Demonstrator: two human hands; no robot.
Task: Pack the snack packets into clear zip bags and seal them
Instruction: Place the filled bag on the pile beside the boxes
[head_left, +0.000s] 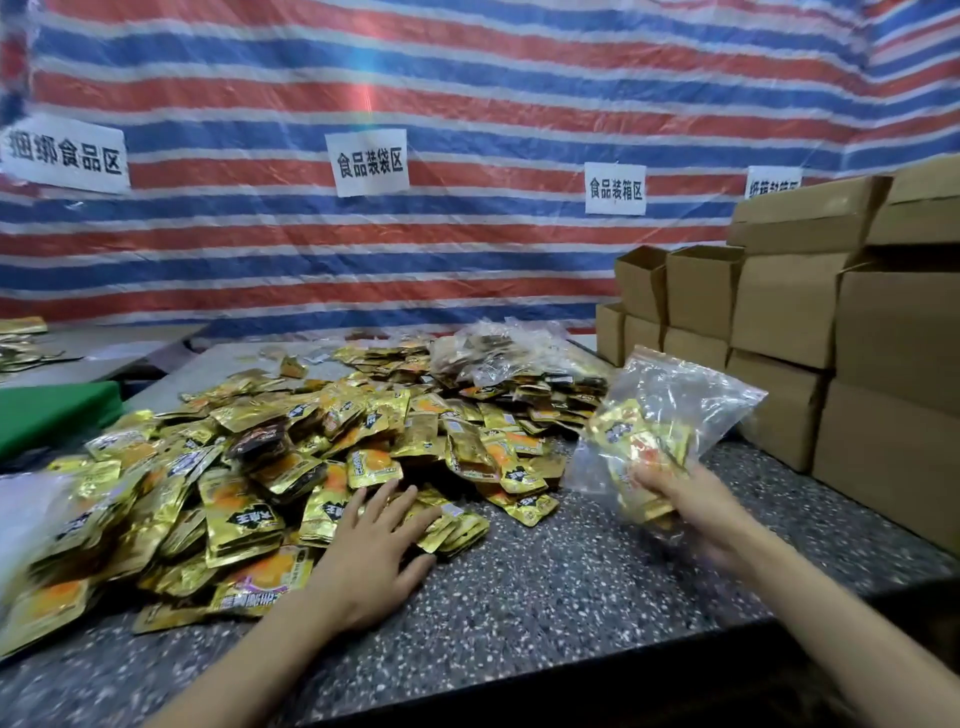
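Resting on the near edge of the heap, the left hand (374, 548) lies flat with fingers spread and straight, touching the snack packets (322, 447) and grasping none. To its right, the right hand (693, 512), somewhat blurred, grips the lower end of a clear zip bag (675, 400) held up above the speckled table (571, 577); several gold packets sit inside the bag, near the hand. The loose packets form a broad pile across the table's left and middle. At the pile's far end lie filled clear bags (493, 345). Cardboard boxes (779, 312) stand stacked along the right. A green board (52, 415) sits at far left. Behind hangs a striped tarpaulin (467, 88) bearing paper signs (369, 162).
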